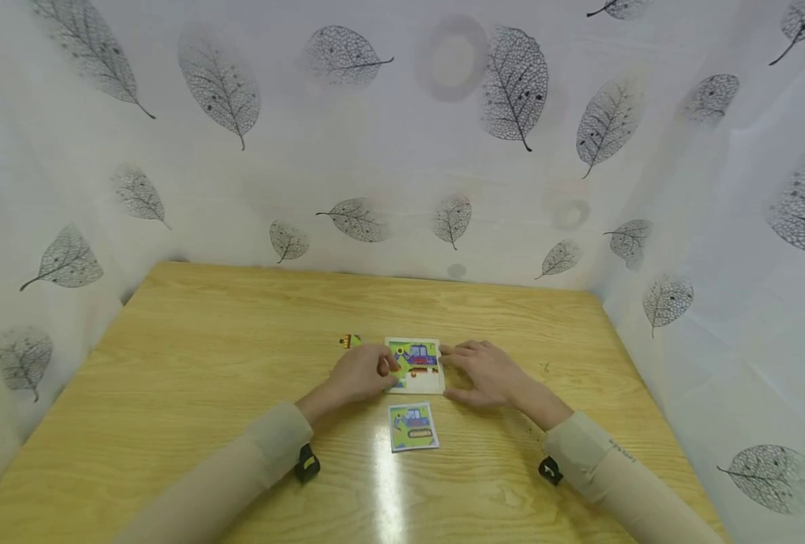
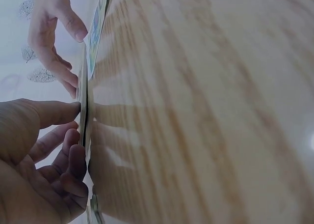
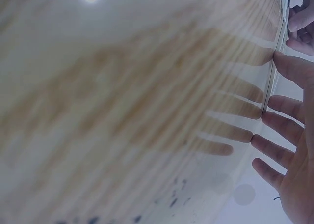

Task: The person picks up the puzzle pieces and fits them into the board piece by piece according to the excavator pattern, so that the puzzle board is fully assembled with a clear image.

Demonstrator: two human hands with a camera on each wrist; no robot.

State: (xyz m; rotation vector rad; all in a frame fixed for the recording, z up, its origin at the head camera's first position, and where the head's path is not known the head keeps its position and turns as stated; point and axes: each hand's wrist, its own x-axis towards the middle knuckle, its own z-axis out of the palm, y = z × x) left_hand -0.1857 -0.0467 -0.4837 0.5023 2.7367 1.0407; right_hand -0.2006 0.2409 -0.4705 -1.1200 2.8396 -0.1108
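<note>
A square puzzle board (image 1: 414, 391) with a pale frame lies on the table, showing a blue and purple digger on green. White patches show in its lower part. Over its left side is my left hand (image 1: 361, 372), thumb and fingertips close together at the board; other fingers (image 2: 74, 160) are curled. Whether a piece is between the tips is hidden. My right hand (image 1: 487, 374) rests along the right edge, its spread, fairly straight fingers (image 3: 282, 128) touching the board's side. A picture card (image 1: 413, 432) of the same digger lies just below the board.
A loose puzzle piece (image 1: 350, 341) in green, yellow and red lies left of the board, beyond my left hand. The wooden table (image 1: 239, 317) is bordered by a white curtain (image 1: 402, 151) printed with leaves, at the back and both sides.
</note>
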